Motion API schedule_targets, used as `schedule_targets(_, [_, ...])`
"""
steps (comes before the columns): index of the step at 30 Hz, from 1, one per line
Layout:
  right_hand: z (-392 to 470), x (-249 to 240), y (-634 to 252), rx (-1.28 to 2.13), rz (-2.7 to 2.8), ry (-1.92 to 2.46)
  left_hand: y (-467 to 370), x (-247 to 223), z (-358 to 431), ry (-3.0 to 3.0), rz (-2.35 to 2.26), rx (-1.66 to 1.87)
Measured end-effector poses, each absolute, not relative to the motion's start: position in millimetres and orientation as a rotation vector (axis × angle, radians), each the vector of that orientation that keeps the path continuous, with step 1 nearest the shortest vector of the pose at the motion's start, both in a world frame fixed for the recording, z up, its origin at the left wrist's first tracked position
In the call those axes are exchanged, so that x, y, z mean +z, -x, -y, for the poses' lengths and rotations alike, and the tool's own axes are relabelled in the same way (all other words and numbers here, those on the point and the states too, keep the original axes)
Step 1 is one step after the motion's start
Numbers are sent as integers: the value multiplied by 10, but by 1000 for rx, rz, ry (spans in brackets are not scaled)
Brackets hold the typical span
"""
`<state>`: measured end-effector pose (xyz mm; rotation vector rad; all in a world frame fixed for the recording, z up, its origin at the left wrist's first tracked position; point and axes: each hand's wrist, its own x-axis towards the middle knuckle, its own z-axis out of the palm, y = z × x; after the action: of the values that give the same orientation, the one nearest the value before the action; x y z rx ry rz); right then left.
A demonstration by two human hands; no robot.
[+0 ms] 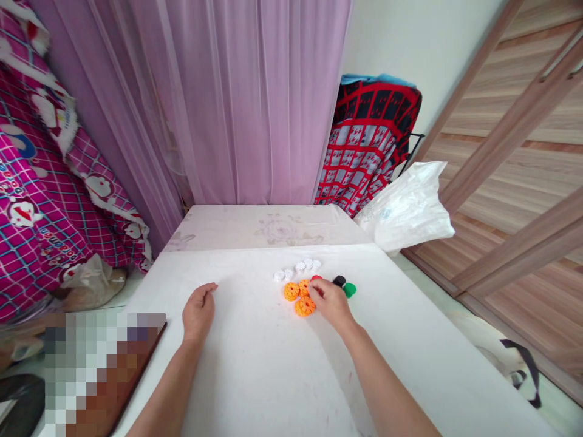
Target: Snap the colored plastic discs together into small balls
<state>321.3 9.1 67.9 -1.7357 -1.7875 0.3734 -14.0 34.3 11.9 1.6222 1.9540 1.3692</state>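
Several orange flower-shaped discs (305,306) lie in small stacks on the white table (255,364). My right hand (331,301) is over their right side, its thumb and fingertips pinched at the edge of an orange disc; what they hold, if anything, is too small to tell. Behind the fingers a bit of a red piece (316,278) shows. Black pieces (339,281) and green pieces (350,289) sit just right of that hand. White pieces (308,265) lie farther back. Away to the left, my left hand (199,309) rests near the table with its fingers curled together.
A patterned cloth (286,228) covers the table's far end, before a purple curtain (246,103). A white plastic bag (405,206) stands beyond the back right corner. Wooden cabinet doors (514,182) are on the right. A pixelated object overlaps the left edge.
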Motion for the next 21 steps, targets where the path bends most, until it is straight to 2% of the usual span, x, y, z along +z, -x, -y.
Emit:
schedule_targets(8, [710, 244, -2764, 455, 1814, 1415, 22, 130, -226, -2113, -1843, 1095])
schedule_targets(21, [772, 274, -2636, 555, 1953, 1328, 96, 2, 130, -2371, -1914, 919])
